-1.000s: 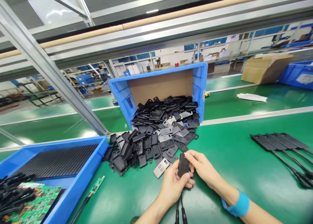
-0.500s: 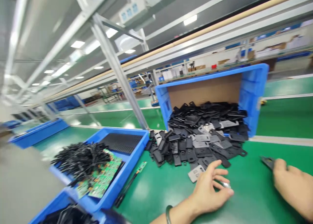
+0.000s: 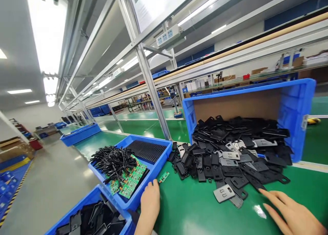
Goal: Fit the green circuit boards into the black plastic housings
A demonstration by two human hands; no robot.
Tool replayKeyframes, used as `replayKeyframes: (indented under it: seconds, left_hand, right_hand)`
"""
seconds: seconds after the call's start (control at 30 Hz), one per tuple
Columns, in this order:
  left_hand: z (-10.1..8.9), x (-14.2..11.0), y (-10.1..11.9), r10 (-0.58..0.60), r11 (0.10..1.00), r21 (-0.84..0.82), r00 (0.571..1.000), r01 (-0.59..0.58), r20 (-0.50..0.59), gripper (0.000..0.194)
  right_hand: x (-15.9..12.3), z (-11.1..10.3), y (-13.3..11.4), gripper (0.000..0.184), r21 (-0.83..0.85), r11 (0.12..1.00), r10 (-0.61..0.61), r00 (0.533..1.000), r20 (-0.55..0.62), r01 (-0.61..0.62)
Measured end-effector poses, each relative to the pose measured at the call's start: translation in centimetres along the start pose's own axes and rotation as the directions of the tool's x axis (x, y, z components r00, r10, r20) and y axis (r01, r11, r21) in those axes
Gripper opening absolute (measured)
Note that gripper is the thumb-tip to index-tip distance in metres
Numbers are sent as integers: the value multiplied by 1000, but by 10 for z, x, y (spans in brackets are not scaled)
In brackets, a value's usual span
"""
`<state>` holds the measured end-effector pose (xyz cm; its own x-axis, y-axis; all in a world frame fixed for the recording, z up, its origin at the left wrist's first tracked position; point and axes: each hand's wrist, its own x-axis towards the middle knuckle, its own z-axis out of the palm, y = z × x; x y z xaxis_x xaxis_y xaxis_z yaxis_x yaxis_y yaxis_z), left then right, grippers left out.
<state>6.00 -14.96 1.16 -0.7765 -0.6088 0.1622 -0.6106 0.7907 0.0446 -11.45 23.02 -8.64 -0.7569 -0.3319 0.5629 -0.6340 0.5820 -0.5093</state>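
My left hand [image 3: 150, 202] is closed, fingers curled down over the cable of a small green circuit board [image 3: 164, 176] beside the blue tray; the hand hides most of that cable. My right hand [image 3: 290, 207] has its fingers stretched out and apart, and its index fingertip meets a flat black plastic piece [image 3: 253, 182] at the pile's front edge. Below those fingers a small shiny silvery thing [image 3: 260, 211] lies on the green surface. Loose black plastic housings [image 3: 201, 173] and a grey slotted plate [image 3: 224, 193] lie between the hands.
A blue crate [image 3: 294, 125] lies on its side, spilling black parts. The blue tray [image 3: 164, 153] at left holds black cables [image 3: 114, 159], green circuit boards [image 3: 135, 177] and rows of black pieces. Below it, another blue bin [image 3: 128, 223] contains black parts. A metal post [image 3: 151, 88] rises behind.
My left hand has moved left, from in front of the pile to the circuit board's cable. My right hand has moved to the pile's edge, and the black piece it held is out of it. The view has shifted.
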Motion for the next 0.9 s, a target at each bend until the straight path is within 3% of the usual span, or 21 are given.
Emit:
replayKeyframes:
  seconds: [0.07,0.13,0.17,0.2,0.27,0.3,0.33,0.37,0.4,0.47,0.5,0.6,0.7,0.8,0.9]
  left_hand:
    - [6,-7,-8,17,999,-34,1000,-17,-19,41]
    - [2,-16,1,81,967,-236,993,-99,-86,27]
    - [-3,-21,11,113,908,-393,988,-146,-106,20]
    - [-10,-27,24,158,802,-566,981,-192,-109,16]
    - [-26,-36,56,330,512,-841,944,-176,4,24]
    - [-32,-38,72,472,374,-914,880,-155,44,27]
    - [-36,-37,86,583,306,-940,810,-151,59,28]
    - [-38,-33,99,633,319,-925,773,-206,46,27]
    - [-37,-25,108,634,395,-867,773,-303,18,24]
    - [-29,2,119,514,660,-566,847,-493,-137,23]
    - [-23,17,121,450,735,-476,873,-482,-190,25]
    - [-9,59,118,364,825,-370,903,-426,-229,15]
    - [-12,75,117,345,836,-357,905,-416,-248,9]
    - [-25,67,129,350,781,-433,890,-449,-291,13]
    - [-27,46,157,449,627,-584,852,-516,-270,10]
  right_hand:
    - [-2,-3,-22,36,82,996,13,987,163,-27]
    - [-3,-6,-47,39,208,970,55,947,318,-127]
    - [-3,-7,-58,40,274,943,74,918,390,-192]
    - [-4,-8,-69,42,343,902,87,889,450,-262]
    - [-6,-7,-83,50,501,756,108,835,540,-422]
    - [-7,-7,-87,57,589,636,119,818,563,-498]
    - [-7,-6,-89,65,668,488,131,804,580,-561]
    - [-7,-7,-90,70,728,327,150,794,590,-603]
    - [-6,-8,-90,70,766,181,179,786,591,-617]
    - [-1,-15,-89,57,797,15,258,772,581,-604]
    - [3,-19,-88,50,802,3,297,767,569,-597]
    - [15,-33,-87,45,801,118,383,771,508,-586]
    - [22,-42,-83,49,758,255,420,775,473,-601]
    - [25,-44,-75,44,686,479,403,831,383,-548]
    - [24,-43,-67,33,534,759,337,926,168,-373]
